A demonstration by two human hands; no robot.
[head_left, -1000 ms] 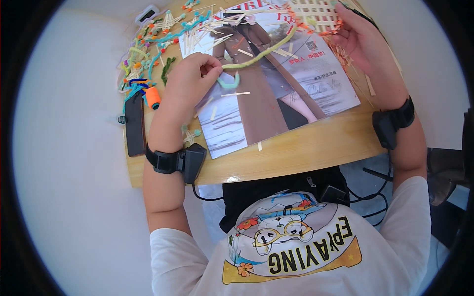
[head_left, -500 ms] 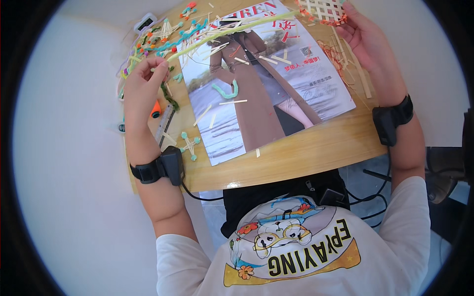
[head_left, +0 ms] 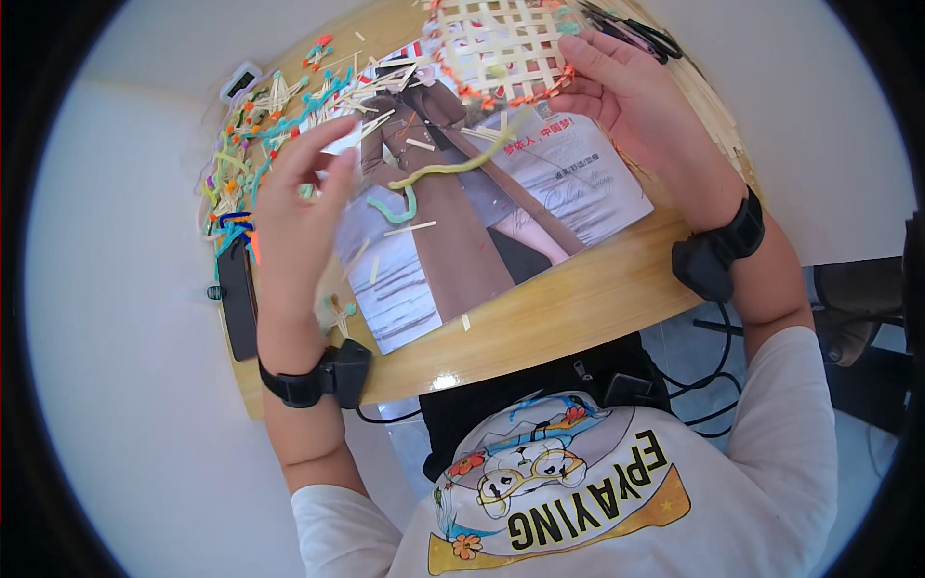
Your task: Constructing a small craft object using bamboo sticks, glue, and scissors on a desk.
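Observation:
At the far side of the table, my right hand (head_left: pixel 621 101) grips the edge of a woven lattice of pale flat strips (head_left: pixel 496 43), rimmed with orange fuzzy cord. A yellow-green pipe cleaner (head_left: pixel 453 169) trails below the lattice over the magazine; whether it is fastened to the lattice I cannot tell. My left hand (head_left: pixel 308 193) hovers left of the magazine, slightly blurred, its fingers apart and holding nothing. Beneath lies a magazine (head_left: pixel 588 217) with a person in a long brown coat on its cover. A curved mint-green pipe cleaner piece (head_left: pixel 397 207) rests on it.
Coloured pipe cleaners and small stick figures crowd the table's left side. A dark phone (head_left: pixel 237 299) lies at the left edge. Black scissors (head_left: pixel 641 34) and long pale strips (head_left: pixel 708 111) are at the far right. Short strip offcuts are strewn over the magazine (head_left: pixel 409 228).
My left hand has let go of the yellow-green pipe cleaner, which was stretched taut and now hangs bent. My right hand has brought the lattice nearer and to the left.

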